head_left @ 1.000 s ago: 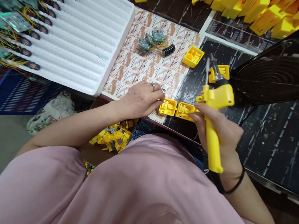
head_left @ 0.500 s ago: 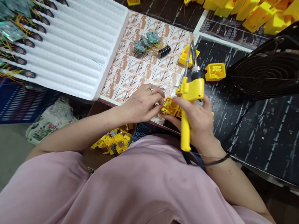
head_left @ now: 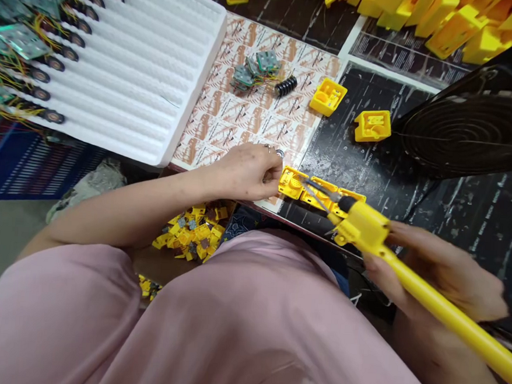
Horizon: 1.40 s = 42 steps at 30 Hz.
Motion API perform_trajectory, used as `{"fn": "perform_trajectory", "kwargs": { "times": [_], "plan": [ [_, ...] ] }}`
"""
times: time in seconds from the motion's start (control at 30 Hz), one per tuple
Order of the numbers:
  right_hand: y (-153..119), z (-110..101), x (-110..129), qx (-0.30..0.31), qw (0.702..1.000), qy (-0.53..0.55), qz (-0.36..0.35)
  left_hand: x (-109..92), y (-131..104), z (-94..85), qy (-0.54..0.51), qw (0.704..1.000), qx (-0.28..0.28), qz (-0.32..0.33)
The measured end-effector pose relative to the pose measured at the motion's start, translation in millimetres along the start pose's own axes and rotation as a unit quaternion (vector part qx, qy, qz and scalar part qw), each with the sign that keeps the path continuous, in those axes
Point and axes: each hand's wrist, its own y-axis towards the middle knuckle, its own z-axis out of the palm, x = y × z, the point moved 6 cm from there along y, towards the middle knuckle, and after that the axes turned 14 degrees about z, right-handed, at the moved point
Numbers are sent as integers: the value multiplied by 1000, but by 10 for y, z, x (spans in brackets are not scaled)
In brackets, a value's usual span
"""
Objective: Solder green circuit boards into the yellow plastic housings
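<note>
My right hand [head_left: 443,269] is wrapped round the body of a yellow soldering gun [head_left: 370,226]. Its dark tip and thin feed tube point left, over a row of small yellow plastic cases at the table edge. At the left end of that row is an open yellow case [head_left: 292,181], with the tip at its right side; whether they touch I cannot tell. My left hand [head_left: 251,171] is closed, its fingertips curled against the left side of this case. Two more cases, a middle case [head_left: 320,190] and a right-hand case [head_left: 351,198], lie partly behind the gun.
Circuit boards [head_left: 256,69] and a black coil [head_left: 286,86] lie on the patterned sheet. A white foam tray [head_left: 158,80] holds wired boards at left. Loose yellow cases [head_left: 328,96] and a black fan [head_left: 467,119] stand farther back. A box of yellow parts [head_left: 192,231] is below.
The soldering gun has swung from upright, tip away from me, to pointing left over the row of cases. My right hand has moved right and nearer. My left hand stays by the left-end case.
</note>
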Motion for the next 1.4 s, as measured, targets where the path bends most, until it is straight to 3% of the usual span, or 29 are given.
{"fn": "perform_trajectory", "kwargs": {
  "times": [0.1, 0.2, 0.47, 0.53, 0.67, 0.93, 1.07, 1.13, 1.2, 1.27, 1.33, 1.4],
  "plan": [
    [-7, 134, 81, 9, 996, 58, -69, -9, 49, -37, -4, 1000, 26, -10],
    [35, 217, 117, 40, 992, 48, -112, -4, 77, -53, -3, 999, 31, -11],
    [220, 260, 304, 87, 965, 31, -245, 5, 103, -58, 1, 999, 28, 21],
    [242, 248, 292, 97, 965, 34, -242, 4, 111, -64, 2, 999, 34, 21],
    [290, 134, 185, 79, 981, 55, -170, -2, 126, -72, 6, 999, 50, 20],
    [205, 1, 26, -35, 987, 82, -133, -18, 140, -54, 27, 997, 74, 16],
    [115, 28, -122, -86, 993, 62, -52, -29, 104, -82, 45, 996, 79, 25],
    [63, 19, -166, -126, 987, 94, -32, -20, 77, -103, 62, 996, 51, 31],
    [45, 30, -148, -150, 983, 94, -48, -41, 53, -114, 80, 995, -17, 64],
    [94, 107, -73, -119, 989, 27, -81, -119, 20, -65, 80, 984, -80, 140],
    [166, 193, 23, -76, 986, -55, -136, -198, -38, 28, 76, 971, -87, 208],
    [232, 244, 80, -48, 977, -99, -181, -201, -127, 55, 77, 974, -47, 208]
  ]
}}
